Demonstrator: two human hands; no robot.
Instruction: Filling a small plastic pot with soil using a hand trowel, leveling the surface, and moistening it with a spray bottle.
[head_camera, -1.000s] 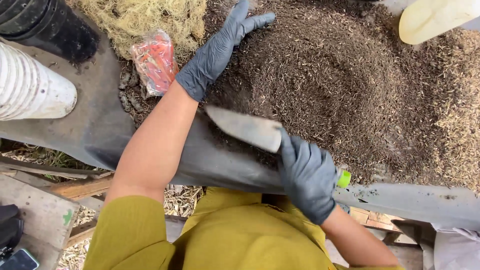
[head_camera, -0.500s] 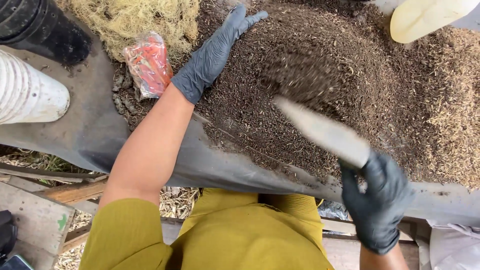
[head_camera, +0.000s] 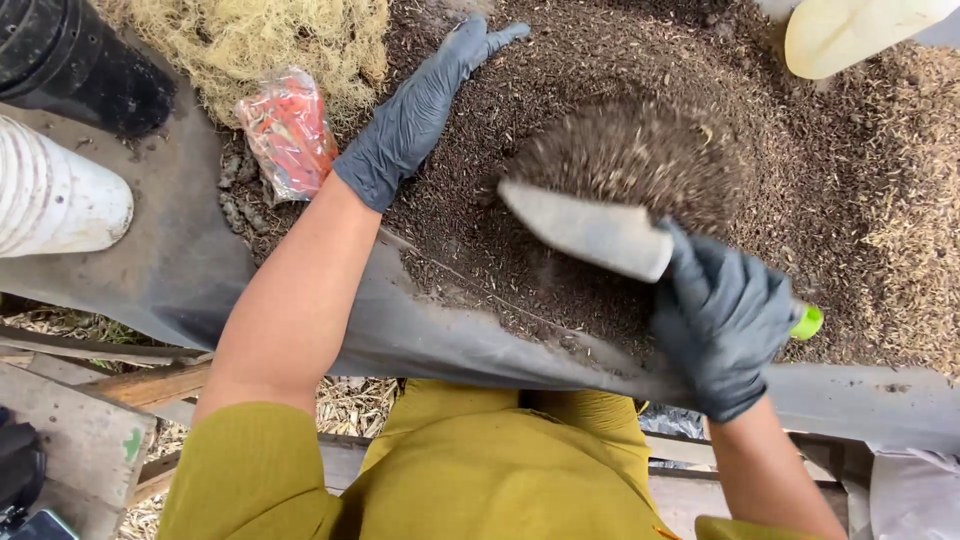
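Two gloved hands work over a grey sheet (head_camera: 170, 270) heaped with soil (head_camera: 620, 120): past the white pots (head_camera: 55, 200) and the red packet (head_camera: 290, 130), the left hand (head_camera: 420, 110) lies flat on the soil, fingers spread wide and pointing up and to the right. Right of it, the right hand (head_camera: 725, 320) is closed around the handle of a trowel (head_camera: 590, 230), whose green handle end shows just past the glove. Its long axis slants from lower right to upper left, with the blade tip pointing left and loose soil blurred above the blade.
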